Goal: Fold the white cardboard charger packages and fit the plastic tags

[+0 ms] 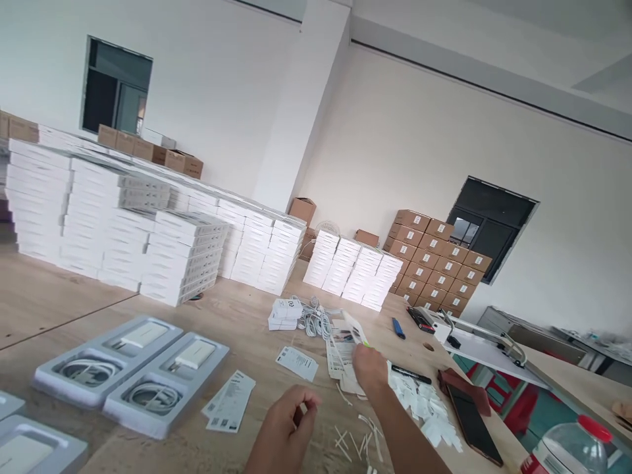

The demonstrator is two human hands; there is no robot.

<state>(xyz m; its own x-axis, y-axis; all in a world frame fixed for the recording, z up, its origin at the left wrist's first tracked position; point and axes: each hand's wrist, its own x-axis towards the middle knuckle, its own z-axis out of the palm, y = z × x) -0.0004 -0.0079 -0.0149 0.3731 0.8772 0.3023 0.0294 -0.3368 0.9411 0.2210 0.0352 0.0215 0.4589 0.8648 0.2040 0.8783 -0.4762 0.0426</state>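
Observation:
My left hand is low in the middle of the table, its fingers curled in towards the thumb, with nothing visible in it. My right hand is closed over white printed sheets; a small bright green piece shows by its fingertips, but what it grips is hidden. Left of my left hand lie printed cards, with another pair of cards farther up. Two grey trays each hold a white charger and a coiled white cable. White strips lie between my forearms.
Stacked white boxes line the table's back. Small white boxes stand beside bundled cables. To the right lie a black marker, white scraps, a phone, a blue cutter and a red-capped jar.

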